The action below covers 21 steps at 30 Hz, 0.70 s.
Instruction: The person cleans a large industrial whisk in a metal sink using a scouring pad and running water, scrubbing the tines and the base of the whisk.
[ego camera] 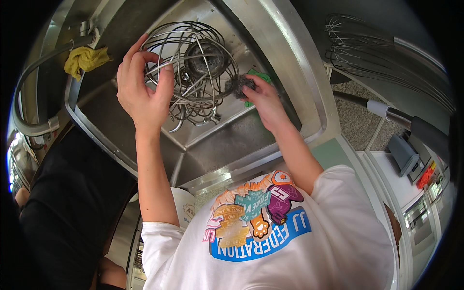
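Note:
In a stainless steel sink (232, 145), my left hand (146, 83) grips the wires of a large balloon whisk attachment (195, 96) at its left side. A dark round metal piece (206, 59) shows behind the wires. On the right side of the whisk, my right hand (262, 96) pinches a grey steel wool scrubber (240, 86) close against the wires. Bright green cloth or scouring material (261, 76) lies just behind my right fingers. Curved metal parts (177, 122) show below the wires; whether they belong to the whisk I cannot tell.
A yellow cloth (86, 61) hangs by the sink's left corner, near a bent grey hose or pipe (22, 87). Several wire whisks (366, 54) stand at the right, above a black and metal handle (406, 119). Another person in black clothing (72, 195) is close on the left.

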Available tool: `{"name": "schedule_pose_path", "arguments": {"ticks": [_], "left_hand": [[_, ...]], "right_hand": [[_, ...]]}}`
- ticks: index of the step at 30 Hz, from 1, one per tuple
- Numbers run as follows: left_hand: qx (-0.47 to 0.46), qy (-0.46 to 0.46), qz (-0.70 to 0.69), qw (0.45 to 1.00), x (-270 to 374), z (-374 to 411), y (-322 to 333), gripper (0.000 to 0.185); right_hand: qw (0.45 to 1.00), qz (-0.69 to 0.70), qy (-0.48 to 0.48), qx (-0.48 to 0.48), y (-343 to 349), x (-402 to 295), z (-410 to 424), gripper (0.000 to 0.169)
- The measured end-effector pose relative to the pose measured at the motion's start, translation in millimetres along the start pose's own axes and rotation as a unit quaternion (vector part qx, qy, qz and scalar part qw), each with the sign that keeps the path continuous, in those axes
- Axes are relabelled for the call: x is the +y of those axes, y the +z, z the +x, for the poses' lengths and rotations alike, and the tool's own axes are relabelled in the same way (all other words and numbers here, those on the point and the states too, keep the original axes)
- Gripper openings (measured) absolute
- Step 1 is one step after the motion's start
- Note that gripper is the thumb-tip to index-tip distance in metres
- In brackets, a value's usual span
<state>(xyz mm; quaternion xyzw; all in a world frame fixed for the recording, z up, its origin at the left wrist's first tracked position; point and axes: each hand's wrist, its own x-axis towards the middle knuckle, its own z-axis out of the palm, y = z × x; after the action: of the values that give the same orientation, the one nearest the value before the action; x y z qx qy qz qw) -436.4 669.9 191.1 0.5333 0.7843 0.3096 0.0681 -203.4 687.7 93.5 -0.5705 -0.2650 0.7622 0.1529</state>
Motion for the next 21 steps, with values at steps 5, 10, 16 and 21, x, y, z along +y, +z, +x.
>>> {"name": "schedule_pose_path", "arguments": {"ticks": [5,10,16,21], "left_hand": [[-0.084,0.069,-0.019,0.994,8.5,16.1,-7.0,0.034],[-0.081,0.124,0.055,0.987,28.8,19.3,-8.8,0.055],[-0.017,-0.075,-0.068,0.995,26.0,-15.0,2.0,0.090],[-0.005,-0.078,-0.065,0.995,25.0,-17.3,3.7,0.088]], "right_hand": [[0.989,-0.091,-0.089,0.074,4.2,-0.7,8.6,0.031],[0.990,-0.085,-0.107,-0.017,7.2,-12.1,21.0,0.030],[0.955,-0.187,-0.169,-0.156,12.5,-12.1,-1.7,0.033],[0.899,-0.328,-0.279,-0.076,28.7,25.6,30.9,0.031]]}}
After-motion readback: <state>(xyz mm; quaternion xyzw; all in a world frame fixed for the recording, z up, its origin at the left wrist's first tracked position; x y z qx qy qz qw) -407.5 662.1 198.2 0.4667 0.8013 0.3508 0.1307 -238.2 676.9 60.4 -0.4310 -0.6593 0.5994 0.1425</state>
